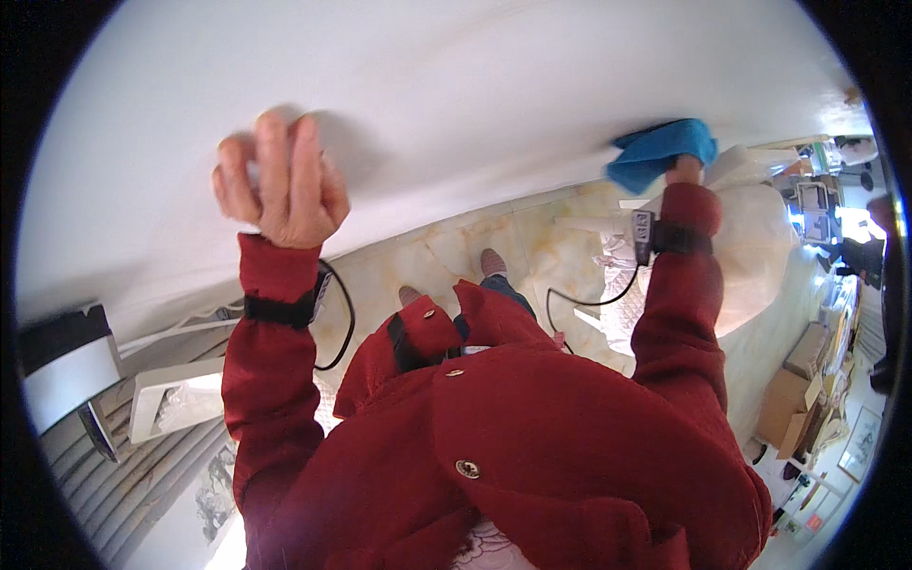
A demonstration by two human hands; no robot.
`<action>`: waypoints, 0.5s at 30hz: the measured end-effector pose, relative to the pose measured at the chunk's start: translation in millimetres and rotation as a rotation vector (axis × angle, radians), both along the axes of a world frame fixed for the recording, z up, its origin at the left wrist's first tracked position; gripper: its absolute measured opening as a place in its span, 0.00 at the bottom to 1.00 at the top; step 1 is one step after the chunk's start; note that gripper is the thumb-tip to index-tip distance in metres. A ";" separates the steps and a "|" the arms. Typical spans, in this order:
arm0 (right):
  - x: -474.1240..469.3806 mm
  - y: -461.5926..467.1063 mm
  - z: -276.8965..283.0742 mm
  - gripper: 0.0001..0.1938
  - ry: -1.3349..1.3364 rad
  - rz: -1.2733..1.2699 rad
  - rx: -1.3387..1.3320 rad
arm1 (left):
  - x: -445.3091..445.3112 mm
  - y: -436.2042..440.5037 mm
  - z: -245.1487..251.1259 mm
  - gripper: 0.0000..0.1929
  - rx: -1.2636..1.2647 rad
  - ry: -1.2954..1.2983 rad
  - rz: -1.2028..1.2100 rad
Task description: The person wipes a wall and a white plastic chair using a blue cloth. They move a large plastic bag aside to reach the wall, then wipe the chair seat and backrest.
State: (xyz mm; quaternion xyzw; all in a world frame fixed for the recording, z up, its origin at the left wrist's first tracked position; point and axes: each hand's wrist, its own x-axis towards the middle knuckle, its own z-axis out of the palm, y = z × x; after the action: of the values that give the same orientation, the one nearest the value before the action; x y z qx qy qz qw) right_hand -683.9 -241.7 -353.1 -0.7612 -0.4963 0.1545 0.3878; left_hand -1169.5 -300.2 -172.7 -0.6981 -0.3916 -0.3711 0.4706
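My left hand (285, 182) is raised against the white wall (456, 92), its fingertips at the surface and its fingers somewhat bent and apart, with nothing in it. Over to the right, my right hand (686, 171) has hold of a blue cloth (659, 153) at the wall; the cloth hides most of its fingers and looks slightly blurred. Both forearms are in red sleeves, each with a black strap and a small device with a cable at the wrist.
Below lies a marble-patterned floor (427, 260). A pale covered item (755, 249) and quilted fabric (618, 299) are beside my right arm. A cardboard box (782, 406) stands farther right. At lower left are a white frame-like object (146, 406) and grey slats. A person in dark clothing (894, 299) is at the far right.
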 end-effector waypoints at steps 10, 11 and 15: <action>-143.8 -34.6 10.1 0.06 0.577 0.317 0.149 | 3.3 -6.7 -13.9 0.20 -0.103 -0.156 -0.254; -160.1 -41.4 3.0 0.01 0.042 0.576 0.033 | 1.7 -11.8 -15.9 0.19 -0.153 -0.144 -0.256; -224.3 -55.7 -15.8 0.05 -0.363 0.815 0.141 | -4.7 -29.7 -23.9 0.19 -0.337 -0.121 -0.281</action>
State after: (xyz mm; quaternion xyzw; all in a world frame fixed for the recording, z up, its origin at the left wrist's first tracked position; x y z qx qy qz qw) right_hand -908.3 -297.4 -369.0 -0.4901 -0.8248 0.1241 0.2530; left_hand -1174.1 -329.9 -196.6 -0.7911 -0.3744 -0.4037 0.2666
